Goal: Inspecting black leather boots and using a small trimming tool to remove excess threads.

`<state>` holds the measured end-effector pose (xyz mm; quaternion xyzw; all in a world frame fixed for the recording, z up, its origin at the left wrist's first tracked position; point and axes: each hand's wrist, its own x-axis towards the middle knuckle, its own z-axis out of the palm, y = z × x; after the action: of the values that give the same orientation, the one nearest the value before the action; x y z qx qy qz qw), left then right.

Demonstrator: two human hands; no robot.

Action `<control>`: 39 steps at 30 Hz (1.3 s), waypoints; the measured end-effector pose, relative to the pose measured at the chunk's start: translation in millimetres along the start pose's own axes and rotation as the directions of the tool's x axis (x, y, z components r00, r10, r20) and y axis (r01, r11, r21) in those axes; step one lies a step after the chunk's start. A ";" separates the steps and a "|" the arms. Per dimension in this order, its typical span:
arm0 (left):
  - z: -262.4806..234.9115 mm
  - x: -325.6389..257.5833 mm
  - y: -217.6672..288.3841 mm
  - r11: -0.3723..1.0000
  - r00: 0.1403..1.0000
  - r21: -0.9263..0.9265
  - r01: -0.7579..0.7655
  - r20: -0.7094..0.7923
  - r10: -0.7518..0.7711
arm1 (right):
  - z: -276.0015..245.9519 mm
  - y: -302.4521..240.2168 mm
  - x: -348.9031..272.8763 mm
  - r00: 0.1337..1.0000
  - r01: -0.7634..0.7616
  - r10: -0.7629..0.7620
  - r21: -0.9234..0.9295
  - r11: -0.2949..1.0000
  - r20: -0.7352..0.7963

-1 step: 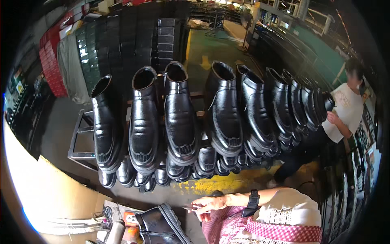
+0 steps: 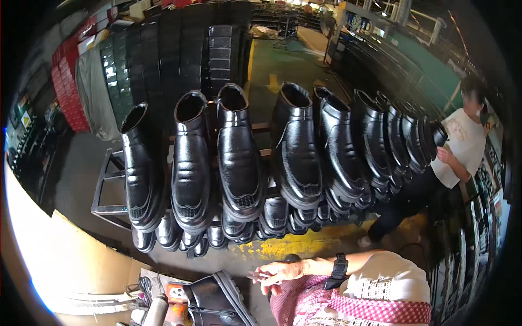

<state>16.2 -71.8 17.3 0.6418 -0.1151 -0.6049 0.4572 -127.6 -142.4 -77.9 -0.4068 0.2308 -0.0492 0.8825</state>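
My right hand (image 2: 278, 274), with a black watch on the wrist, comes in from the lower right. Its fingers are closed round a thin, pale pointed tool (image 2: 253, 275), whose kind I cannot make out. Left of the hand, a black ankle boot (image 2: 215, 299) lies on its side, its zip and ridged sole showing; the hand does not touch it. Beyond, black boots such as this one (image 2: 241, 157) stand upright in a row on a metal rack. My left hand is not in view.
The rack's metal frame (image 2: 111, 208) sticks out at the left, with more boots below. A cardboard box (image 2: 92, 244), a grey cylinder (image 2: 156, 311) and an orange container (image 2: 176, 293) are at lower left. A co-worker (image 2: 462, 141) stands at the rack's right end. Dark stacked boxes (image 2: 174, 54) stand behind.
The co-worker's foot shows more plainly beneath the rack's right end. The boots appear shifted very slightly left in the picture. My right hand stays in nearly the same place.
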 end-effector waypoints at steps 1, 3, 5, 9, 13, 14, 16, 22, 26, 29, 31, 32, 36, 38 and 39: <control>9.6 1.7 4.2 0.999 0.999 0.018 -0.026 0.025 0.026 | 3.8 3.6 -0.4 0.999 0.032 -0.031 0.020 0.999 -0.029; 29.0 4.6 8.2 0.996 0.995 0.053 -0.071 0.076 0.066 | 3.2 3.7 -5.9 0.995 0.092 -0.093 -0.018 0.996 -0.028; 42.6 13.0 0.1 0.992 0.988 0.084 -0.099 0.123 0.088 | 0.7 6.8 -12.2 0.987 0.153 -0.155 -0.038 0.987 -0.051; -86.5 27.1 -93.9 0.994 0.997 0.089 -0.065 0.046 0.061 | 4.5 -10.0 -38.4 0.967 0.160 -0.166 -0.045 0.986 -0.191; -100.4 -4.5 -99.6 0.982 0.971 0.114 -0.149 0.203 0.124 | 6.4 -37.7 -61.9 0.845 0.361 -0.485 -0.427 0.829 -0.226; -94.6 -4.4 -96.3 0.988 0.944 0.090 -0.127 0.316 0.093 | 8.9 -42.7 -71.5 0.840 0.289 -0.460 -0.479 0.829 -0.289; -76.2 0.0 -96.2 0.969 0.927 0.153 -0.196 0.352 0.132 | 0.7 -46.2 -85.4 0.774 0.289 -0.523 -0.536 0.793 -0.357; -31.8 -18.2 -102.8 0.995 0.893 0.087 -0.053 0.449 0.008 | 1.7 -49.6 -120.2 0.703 0.126 -0.640 -0.831 0.542 -0.310; -4.8 -28.9 -107.7 0.983 0.890 0.167 -0.077 0.457 -0.008 | -3.0 -40.7 -134.0 0.633 0.097 -0.726 -0.902 0.421 -0.270; 11.0 -34.8 -110.0 0.981 0.883 0.181 -0.077 0.469 -0.017 | -8.7 -37.4 -145.0 0.600 0.093 -0.756 -0.916 0.391 -0.262; 16.7 -36.7 -115.3 0.980 0.882 0.178 -0.085 0.471 -0.009 | -8.9 -38.7 -149.6 0.576 0.116 -0.783 -0.925 0.362 -0.235; 20.3 -38.6 -115.0 0.978 0.881 0.186 -0.091 0.474 -0.008 | -8.7 -39.8 -151.5 0.567 0.119 -0.789 -0.925 0.362 -0.236; 34.3 -39.5 -102.8 0.958 0.876 0.244 -0.152 0.482 0.017 | -10.8 -48.1 -155.0 0.512 0.122 -0.839 -0.952 0.282 -0.183; 36.8 -39.8 -98.6 0.949 0.870 0.267 -0.168 0.493 0.016 | -9.9 -52.8 -154.4 0.495 0.116 -0.856 -0.965 0.234 -0.148; 38.9 -38.7 -96.4 0.946 0.870 0.275 -0.173 0.493 0.016 | -11.7 -52.7 -152.9 0.473 0.129 -0.871 -0.968 0.213 -0.129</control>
<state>-66.5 -8.6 -20.9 0.5272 -0.3512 -0.6968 0.3364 -263.5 -143.6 10.7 -0.7977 0.3571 -0.3837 0.2984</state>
